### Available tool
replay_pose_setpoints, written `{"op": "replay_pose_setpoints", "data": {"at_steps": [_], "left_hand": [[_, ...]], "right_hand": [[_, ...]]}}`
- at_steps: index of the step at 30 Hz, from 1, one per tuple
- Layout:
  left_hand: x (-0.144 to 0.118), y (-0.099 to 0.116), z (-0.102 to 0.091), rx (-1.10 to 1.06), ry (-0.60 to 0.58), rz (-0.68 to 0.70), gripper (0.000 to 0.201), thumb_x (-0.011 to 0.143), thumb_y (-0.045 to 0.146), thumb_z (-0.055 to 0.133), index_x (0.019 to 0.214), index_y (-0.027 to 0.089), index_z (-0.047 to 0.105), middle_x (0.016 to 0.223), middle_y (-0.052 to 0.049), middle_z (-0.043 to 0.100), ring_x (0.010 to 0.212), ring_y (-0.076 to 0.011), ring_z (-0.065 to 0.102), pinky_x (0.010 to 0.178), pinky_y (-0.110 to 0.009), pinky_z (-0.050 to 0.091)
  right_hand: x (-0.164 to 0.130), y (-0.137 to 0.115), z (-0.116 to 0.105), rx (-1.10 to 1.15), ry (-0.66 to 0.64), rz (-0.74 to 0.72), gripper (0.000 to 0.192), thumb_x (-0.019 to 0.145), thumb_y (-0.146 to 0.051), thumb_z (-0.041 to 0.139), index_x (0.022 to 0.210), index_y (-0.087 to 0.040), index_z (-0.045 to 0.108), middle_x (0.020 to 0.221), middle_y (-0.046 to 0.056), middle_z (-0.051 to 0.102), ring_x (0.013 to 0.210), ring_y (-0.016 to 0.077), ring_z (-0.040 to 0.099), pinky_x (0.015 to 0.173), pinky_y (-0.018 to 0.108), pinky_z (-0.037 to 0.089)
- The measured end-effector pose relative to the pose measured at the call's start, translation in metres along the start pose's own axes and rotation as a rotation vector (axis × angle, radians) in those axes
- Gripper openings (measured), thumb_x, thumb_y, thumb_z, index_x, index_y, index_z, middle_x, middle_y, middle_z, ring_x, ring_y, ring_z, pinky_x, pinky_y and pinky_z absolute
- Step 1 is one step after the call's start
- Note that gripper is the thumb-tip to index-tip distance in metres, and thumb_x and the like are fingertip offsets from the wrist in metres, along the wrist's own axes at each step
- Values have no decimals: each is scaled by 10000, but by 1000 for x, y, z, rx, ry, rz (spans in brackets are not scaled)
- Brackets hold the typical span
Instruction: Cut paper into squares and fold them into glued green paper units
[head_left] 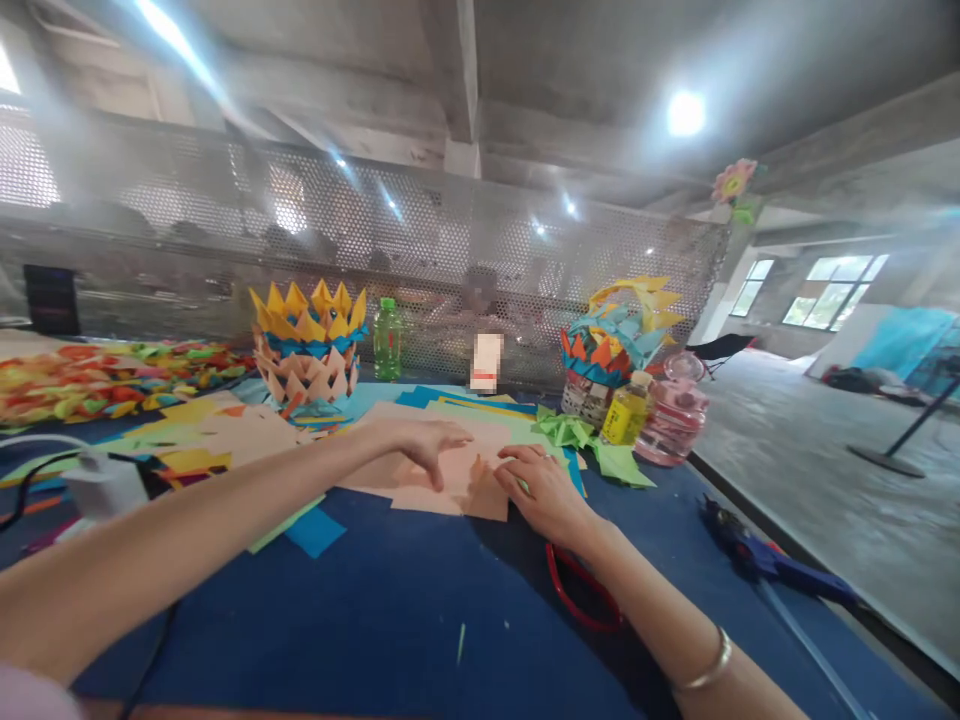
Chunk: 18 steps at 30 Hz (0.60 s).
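Currently both hands flat on a peach paper sheet lying on the blue tabletop; left hand pressing with fingers spread, palm down, gripping nothing; right hand fingertips pinning a fold at the sheet's right edge, not clenched; more coloured sheets underneath; paper basket behind, green bottle beside it; glue gun well apart at right; red scissors handle under the right wrist.

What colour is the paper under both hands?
Pale peach-pink paper, clearest in the head view.
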<state>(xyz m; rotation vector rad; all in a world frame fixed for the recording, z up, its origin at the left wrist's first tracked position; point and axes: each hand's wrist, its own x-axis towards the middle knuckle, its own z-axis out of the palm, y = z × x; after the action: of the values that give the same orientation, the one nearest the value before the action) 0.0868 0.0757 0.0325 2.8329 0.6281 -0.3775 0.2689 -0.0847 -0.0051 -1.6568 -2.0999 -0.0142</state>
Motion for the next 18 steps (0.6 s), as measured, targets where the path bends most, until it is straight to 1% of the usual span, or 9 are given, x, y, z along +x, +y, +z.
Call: {"op": "replay_pose_setpoints", "data": {"at_steps": [2, 4, 7, 9, 12, 14, 16, 18], "left_hand": [[9, 3, -6, 19, -22, -16, 989, 530, 375, 805, 1403, 136, 409, 1461, -194, 433, 1344, -331, 381, 1091, -403, 298], [14, 6, -8, 42, -32, -39, 969, 487, 369, 817, 1359, 145, 458, 1413, -191, 482, 1284, -336, 442, 1048, -391, 344], [17, 8, -10, 68, -42, -88, 927, 452, 385, 823, 1296, 178, 501, 1358, -172, 536, 1197, -334, 513, 977, -382, 398], [19, 8, -11, 71, -47, -118, 927, 434, 401, 827, 1276, 182, 506, 1331, -169, 560, 1156, -331, 543, 935, -371, 422], [19, 6, -12, 63, -27, -143, 891, 449, 416, 815, 1255, 176, 524, 1311, -166, 579, 1143, -335, 547, 909, -355, 426], [17, 3, -13, 55, -3, -157, 782, 497, 422, 790, 1199, 156, 571, 1259, -163, 609, 1113, -344, 553, 885, -355, 428], [13, -3, -14, 44, 16, -169, 599, 563, 418, 756, 1079, 140, 635, 1125, -135, 665, 1017, -332, 584, 827, -346, 439], [8, -11, -16, 33, 30, -176, 405, 633, 391, 728, 941, 134, 669, 968, -90, 686, 916, -299, 604, 777, -334, 448]], "right_hand": [[4, 3, -1, -20, -38, 6, 471, 1020, -399, 291, 999, -212, 723, 1332, 69, 585, 1209, 249, 486, 953, 421, 386], [10, 7, 0, -29, -68, -21, 508, 1025, -405, 251, 1004, -226, 726, 1362, 55, 571, 1220, 257, 492, 956, 432, 384], [18, 12, 4, -24, -99, -74, 440, 1016, -380, 297, 1014, -255, 719, 1305, 29, 622, 1188, 238, 529, 937, 407, 401], [20, 13, 7, -31, -107, -82, 391, 1007, -355, 331, 1059, -247, 704, 1266, 36, 648, 1182, 234, 536, 934, 400, 407], [20, 13, 5, -51, -95, -45, 373, 1004, -327, 337, 1133, -236, 675, 1337, 51, 601, 1209, 242, 521, 949, 415, 403], [17, 12, -1, -69, -72, -2, 373, 1006, -314, 333, 1199, -231, 641, 1408, 54, 538, 1237, 241, 500, 969, 413, 393], [13, 8, -11, -92, -39, 44, 390, 1010, -323, 329, 1276, -204, 588, 1440, 67, 501, 1267, 249, 467, 994, 415, 379], [8, 1, -22, -116, -8, 80, 419, 1012, -345, 324, 1321, -170, 546, 1458, 83, 474, 1289, 263, 435, 1014, 427, 364]]}}
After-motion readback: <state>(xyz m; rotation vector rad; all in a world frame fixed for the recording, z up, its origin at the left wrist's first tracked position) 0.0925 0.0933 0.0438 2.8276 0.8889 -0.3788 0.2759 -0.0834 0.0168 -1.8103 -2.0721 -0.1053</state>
